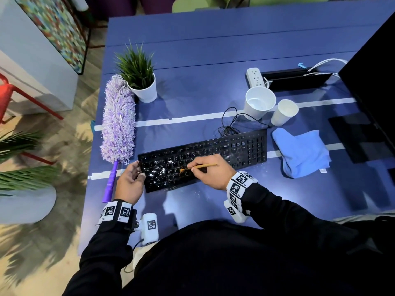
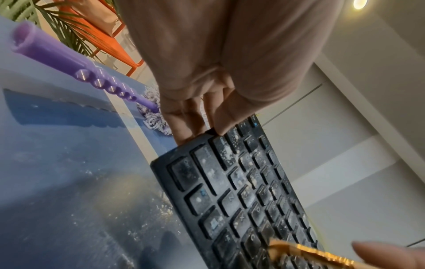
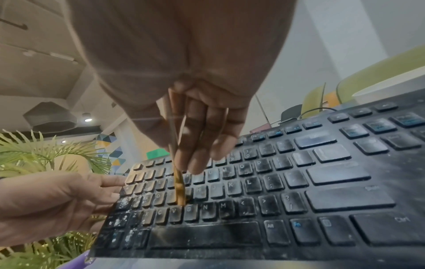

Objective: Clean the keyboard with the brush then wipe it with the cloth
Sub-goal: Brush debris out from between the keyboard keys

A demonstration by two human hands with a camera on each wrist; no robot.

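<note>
A black keyboard lies slantwise on the blue table, its left keys speckled with white crumbs. My right hand pinches a thin wooden brush; the brown bristles touch the keys near V and B. My left hand grips the keyboard's left end, thumb on top and fingers at the edge. A folded blue cloth lies just right of the keyboard.
A purple duster lies left of the keyboard beside a potted plant. Two white paper cups stand behind the keyboard, with a power strip and cables. A dark monitor fills the right edge. Crumbs dot the table.
</note>
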